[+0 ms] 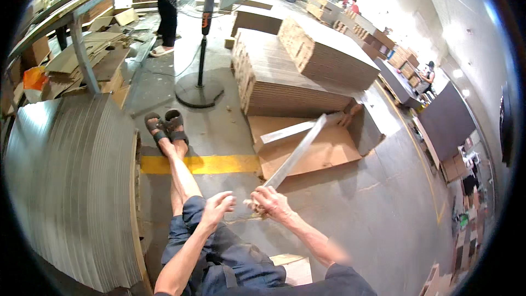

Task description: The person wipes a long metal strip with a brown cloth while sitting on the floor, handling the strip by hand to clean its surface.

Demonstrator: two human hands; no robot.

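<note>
My right hand point(270, 203) is closed round the near end of a long, narrow, pale strip point(296, 156). The strip slants up and away to the right, its far end over an open cardboard box point(307, 160). Just left of that grip, my left hand point(218, 209) hangs above my lap with its fingers loosely bent and apart, nothing visible in them. A second pale strip point(287, 131) lies across the box, and brownish bundled pieces point(350, 114) sit at the box's far right corner. What my right fingers cover at the strip's end is hidden.
Behind the box rise stacks of flat boards point(296, 85). A tall stack of grey panels point(71, 192) stands close on my left. Ahead are a pedestal fan point(203, 60) and a person's legs point(167, 19). A yellow line point(219, 164) crosses the floor by my feet.
</note>
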